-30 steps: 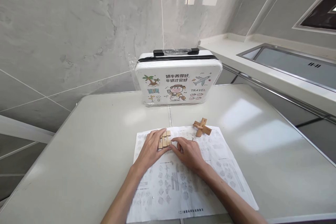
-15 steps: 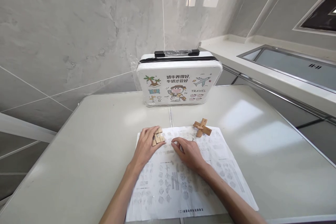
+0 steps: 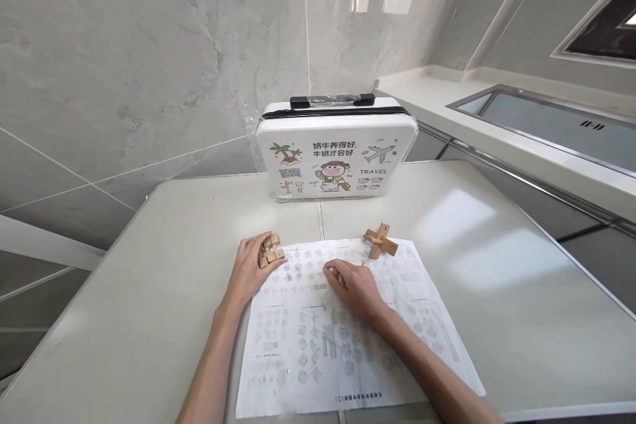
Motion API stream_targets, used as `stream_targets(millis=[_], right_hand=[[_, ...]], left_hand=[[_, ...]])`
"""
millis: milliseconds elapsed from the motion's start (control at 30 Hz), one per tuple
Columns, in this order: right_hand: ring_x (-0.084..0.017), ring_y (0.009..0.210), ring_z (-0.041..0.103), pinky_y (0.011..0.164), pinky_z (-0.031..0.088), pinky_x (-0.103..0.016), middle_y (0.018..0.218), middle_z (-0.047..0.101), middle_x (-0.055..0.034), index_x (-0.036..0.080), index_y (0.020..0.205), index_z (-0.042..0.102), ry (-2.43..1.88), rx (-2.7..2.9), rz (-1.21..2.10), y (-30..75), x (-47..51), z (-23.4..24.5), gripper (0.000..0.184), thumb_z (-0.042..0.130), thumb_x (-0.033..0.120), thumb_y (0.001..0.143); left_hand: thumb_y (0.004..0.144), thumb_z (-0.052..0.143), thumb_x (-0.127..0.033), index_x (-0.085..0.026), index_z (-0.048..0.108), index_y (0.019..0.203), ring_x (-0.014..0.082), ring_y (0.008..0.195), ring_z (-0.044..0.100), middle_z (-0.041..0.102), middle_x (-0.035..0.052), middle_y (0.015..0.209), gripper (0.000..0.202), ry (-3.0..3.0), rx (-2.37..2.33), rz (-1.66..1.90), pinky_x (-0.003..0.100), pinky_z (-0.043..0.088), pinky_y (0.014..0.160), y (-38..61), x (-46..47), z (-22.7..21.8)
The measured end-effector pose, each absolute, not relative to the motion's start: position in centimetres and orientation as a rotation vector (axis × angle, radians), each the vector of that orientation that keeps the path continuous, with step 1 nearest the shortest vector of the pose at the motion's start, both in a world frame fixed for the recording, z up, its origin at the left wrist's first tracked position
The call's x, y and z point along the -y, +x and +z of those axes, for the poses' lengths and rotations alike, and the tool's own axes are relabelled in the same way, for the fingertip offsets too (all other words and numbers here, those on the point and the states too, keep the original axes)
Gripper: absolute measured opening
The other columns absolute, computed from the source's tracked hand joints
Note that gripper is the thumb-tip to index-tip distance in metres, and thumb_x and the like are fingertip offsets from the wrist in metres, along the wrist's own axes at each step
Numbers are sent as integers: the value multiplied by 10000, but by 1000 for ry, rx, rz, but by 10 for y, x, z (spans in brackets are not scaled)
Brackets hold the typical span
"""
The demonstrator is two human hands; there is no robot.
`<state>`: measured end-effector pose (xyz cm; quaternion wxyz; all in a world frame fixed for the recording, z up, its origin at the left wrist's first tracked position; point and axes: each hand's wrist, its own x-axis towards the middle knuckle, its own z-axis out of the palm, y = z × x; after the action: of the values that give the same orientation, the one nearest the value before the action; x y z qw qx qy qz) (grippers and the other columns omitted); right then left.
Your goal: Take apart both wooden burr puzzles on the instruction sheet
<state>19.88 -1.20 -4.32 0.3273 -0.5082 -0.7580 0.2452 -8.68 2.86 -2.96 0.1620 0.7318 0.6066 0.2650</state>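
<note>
My left hand [image 3: 251,267] grips a bundle of small wooden puzzle blocks [image 3: 270,250] at the left edge of a printed instruction sheet [image 3: 348,338] on the white table [image 3: 163,265]. My right hand [image 3: 354,286] rests on the middle of the sheet, fingers curled loosely and spread, holding nothing. An assembled wooden cross-shaped puzzle [image 3: 380,242] lies at the sheet's far right corner, apart from both hands.
A white cartoon-printed carry case [image 3: 338,152] with a black handle stands upright at the table's far edge against the grey tiled wall. To the right runs a white counter [image 3: 497,139] with a steel sink [image 3: 556,122]. A gap separates table and counter.
My left hand has slid the wooden blocks leftward, off the middle of the sheet to its left edge. My right hand has let go of them and stays on the paper.
</note>
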Motion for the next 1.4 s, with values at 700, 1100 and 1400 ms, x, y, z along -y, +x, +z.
stream_targets(millis=[700, 1100, 1400], right_hand=[[-148, 585, 602, 564, 304, -263, 757, 727, 3, 222, 952, 689, -1346, 1982, 643, 199, 11, -44, 228, 495, 281, 1056], [-150, 591, 623, 585, 339, -255, 749, 729, -3, 223, 942, 693, -1372, 1954, 680, 199, 11, -45, 211, 514, 281, 1036], [-168, 588, 612, 584, 334, -266, 737, 717, -19, 225, 927, 693, -1369, 1936, 715, 199, 11, -45, 242, 492, 301, 1039]], left_hand=[[1017, 622, -315, -229, 634, 1067, 151, 693, 573, 630, 7, 834, 100, 2336, -1313, 912, 286, 495, 677, -26, -2, -15], [1007, 536, -246, -210, 489, 705, 96, 494, 458, 505, -63, 573, 307, 2397, -1184, 640, 247, 350, 520, -2, 10, -30], [1001, 539, -267, -215, 533, 724, 103, 489, 478, 517, -59, 568, 282, 2314, -1234, 593, 244, 347, 517, -1, 10, -31]])
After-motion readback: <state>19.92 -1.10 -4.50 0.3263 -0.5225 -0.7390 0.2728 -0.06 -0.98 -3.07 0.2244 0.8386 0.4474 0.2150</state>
